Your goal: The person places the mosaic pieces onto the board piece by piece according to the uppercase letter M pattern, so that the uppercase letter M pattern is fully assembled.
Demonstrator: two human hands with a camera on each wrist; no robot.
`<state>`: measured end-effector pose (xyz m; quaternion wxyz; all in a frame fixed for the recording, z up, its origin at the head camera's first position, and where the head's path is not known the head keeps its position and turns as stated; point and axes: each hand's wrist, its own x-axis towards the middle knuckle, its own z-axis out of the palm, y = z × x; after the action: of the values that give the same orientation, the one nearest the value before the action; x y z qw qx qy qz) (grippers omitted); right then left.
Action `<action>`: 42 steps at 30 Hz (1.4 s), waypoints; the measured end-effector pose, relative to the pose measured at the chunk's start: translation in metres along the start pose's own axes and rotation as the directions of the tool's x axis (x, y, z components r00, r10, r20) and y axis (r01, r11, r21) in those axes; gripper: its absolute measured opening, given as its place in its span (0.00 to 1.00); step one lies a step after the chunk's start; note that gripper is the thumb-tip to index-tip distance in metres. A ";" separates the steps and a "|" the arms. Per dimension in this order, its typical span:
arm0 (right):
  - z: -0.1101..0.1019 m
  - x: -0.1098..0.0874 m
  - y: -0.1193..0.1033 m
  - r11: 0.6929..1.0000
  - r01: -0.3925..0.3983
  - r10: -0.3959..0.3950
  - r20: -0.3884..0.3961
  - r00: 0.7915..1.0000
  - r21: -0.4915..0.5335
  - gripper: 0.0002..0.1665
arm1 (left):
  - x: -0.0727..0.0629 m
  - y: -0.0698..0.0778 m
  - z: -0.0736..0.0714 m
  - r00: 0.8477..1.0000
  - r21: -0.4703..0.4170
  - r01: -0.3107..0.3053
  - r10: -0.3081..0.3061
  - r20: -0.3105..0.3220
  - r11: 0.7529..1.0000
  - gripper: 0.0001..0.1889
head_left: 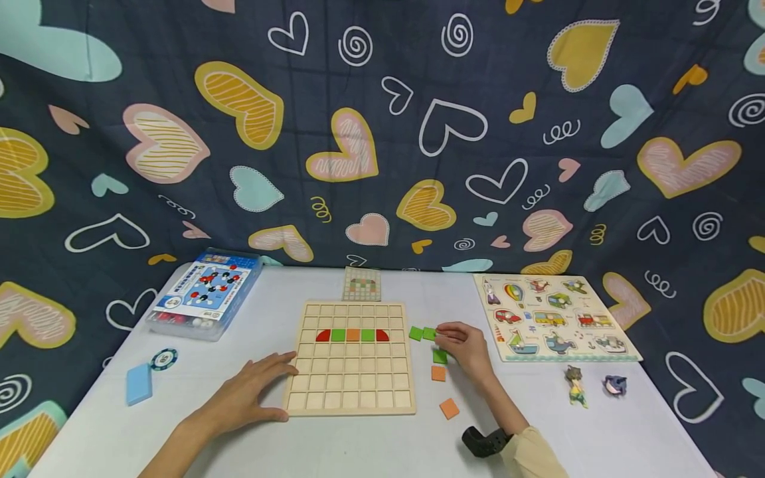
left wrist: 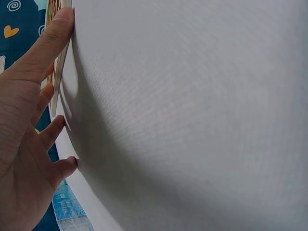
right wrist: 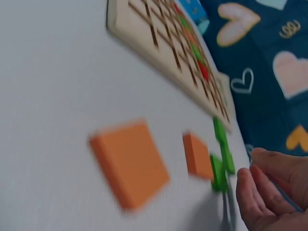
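So grid board (head_left: pixel 353 399) lies btwn L hand (head_left: pixel 248 392), on its edge, & R hand (head_left: pixel 469 350)

Facing you is a dark navy cloth (head_left: pixel 397 146) printed with yellow, pink and pale blue hearts and white spirals. Before it stands your white table (head_left: pixel 358 448), its surface finely textured under soft shadows (left wrist: pixel 103 139).
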<state>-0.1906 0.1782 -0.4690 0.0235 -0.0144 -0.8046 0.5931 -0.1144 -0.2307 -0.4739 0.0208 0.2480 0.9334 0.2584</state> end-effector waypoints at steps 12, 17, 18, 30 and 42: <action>-0.031 0.008 0.025 0.991 0.097 -0.088 0.097 0.991 -0.088 0.15 | -0.001 0.001 0.000 1.000 0.007 -0.012 0.012 -0.014 1.000 0.37; -0.025 0.020 0.030 0.964 0.176 -0.148 0.147 0.978 -0.201 0.17 | -0.001 0.000 0.000 1.000 0.007 -0.012 0.012 -0.012 1.000 0.37; -0.023 0.022 0.030 0.959 0.183 -0.152 0.152 0.977 -0.217 0.17 | -0.001 -0.001 0.000 1.000 0.008 -0.012 0.012 -0.011 1.000 0.37; -0.009 0.032 0.025 0.944 0.213 -0.167 0.189 0.968 -0.253 0.16 | -0.001 -0.003 0.003 0.999 0.014 -0.035 0.036 -0.033 0.999 0.36; -0.007 0.021 0.022 0.966 0.157 -0.151 0.042 0.988 -0.204 0.13 | -0.001 -0.003 0.003 0.999 0.001 -0.031 0.031 -0.029 1.000 0.36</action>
<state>-0.2115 0.1921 -0.4874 0.0572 0.0537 -0.8609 0.5027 -0.1146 -0.2324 -0.4778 0.0033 0.2586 0.9298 0.2619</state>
